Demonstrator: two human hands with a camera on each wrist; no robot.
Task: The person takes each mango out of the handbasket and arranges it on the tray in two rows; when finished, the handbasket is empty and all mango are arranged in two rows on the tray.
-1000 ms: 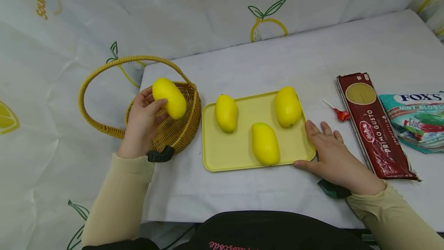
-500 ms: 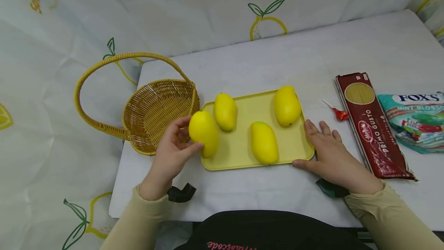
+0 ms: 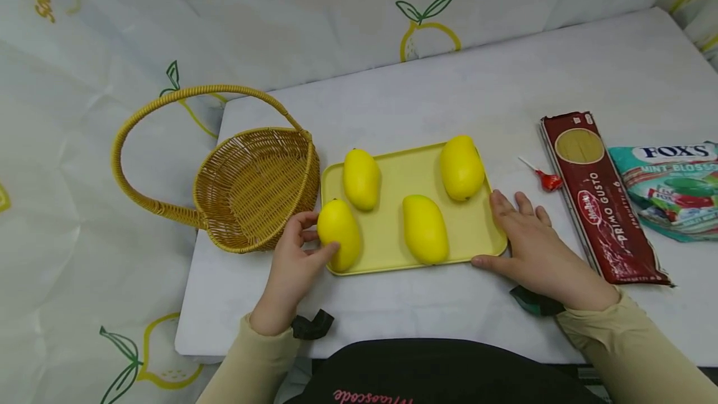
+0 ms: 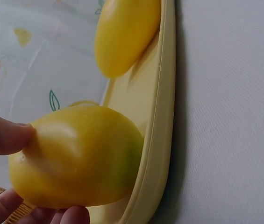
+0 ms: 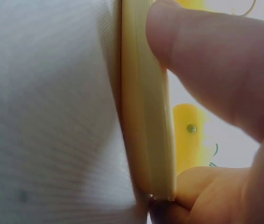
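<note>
My left hand (image 3: 293, 270) grips a yellow mango (image 3: 339, 235) at the front left corner of a pale yellow tray (image 3: 387, 239). In the left wrist view the thumb lies on one side of this mango (image 4: 75, 158) and fingertips show on the other. Three more mangoes lie on the tray: one at the back left (image 3: 361, 178), one in the front middle (image 3: 424, 229), one at the back right (image 3: 462, 168). My right hand (image 3: 538, 260) rests at the tray's front right corner, fingers spread along the right rim and thumb at the front rim.
A wicker basket (image 3: 258, 189) with a tall handle stands left of the tray, close to my left hand. To the right lie a red lollipop (image 3: 548, 180), a dark red spaghetti pack (image 3: 603, 204) and a teal candy bag (image 3: 670, 189). A lemon-print cloth hangs behind.
My left hand has carried the mango from above the basket rightward and toward me, down onto the tray's left front corner. The right hand has stayed at the tray's corner.
</note>
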